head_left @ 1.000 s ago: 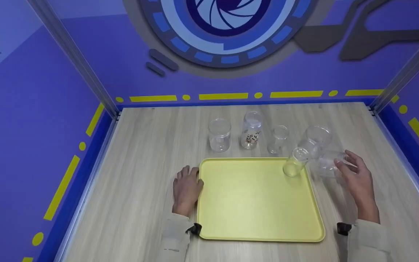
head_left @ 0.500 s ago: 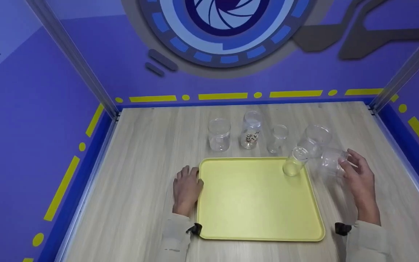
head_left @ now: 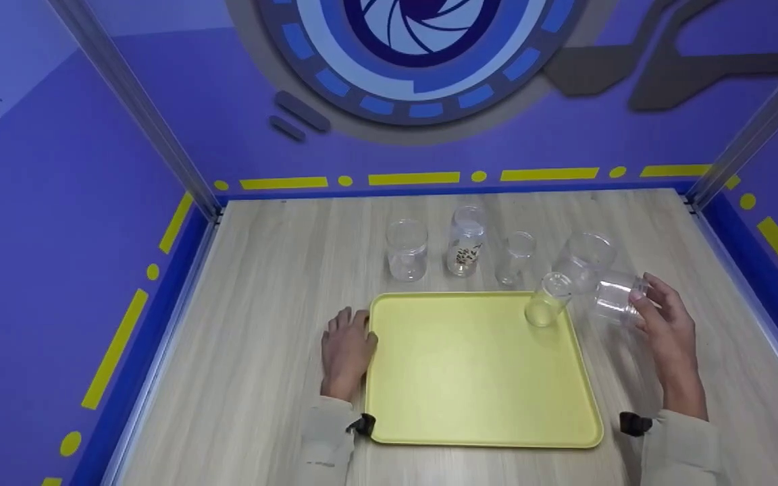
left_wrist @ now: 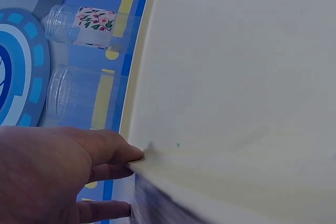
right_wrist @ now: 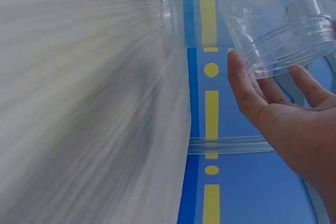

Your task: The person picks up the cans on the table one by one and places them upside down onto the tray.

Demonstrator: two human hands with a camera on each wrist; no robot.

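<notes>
My right hand (head_left: 672, 337) grips a clear plastic jar (head_left: 618, 298) by its threaded neck, thumb on the near side and fingers round the far side. The jar is tilted, base pointing left; the right wrist view shows the fingers under its neck (right_wrist: 294, 43). My left hand (head_left: 347, 351) holds the left rim of the yellow tray (head_left: 470, 371) near its far corner, thumb over the rim and fingers outside it. A narrower clear jar (head_left: 548, 300) stands at the tray's far right corner, left of the held jar.
Behind the tray stand a wide clear jar (head_left: 408, 251), a tall jar with a floral print (head_left: 467, 241) and a slim clear jar (head_left: 516, 258). Another wide jar (head_left: 588, 256) stands just behind the held one. Blue walls (head_left: 423, 148) enclose the table.
My right hand has turned and lifted the held jar slightly, and its sides now catch more light. The left hand, the tray and the other jars have stayed in place.
</notes>
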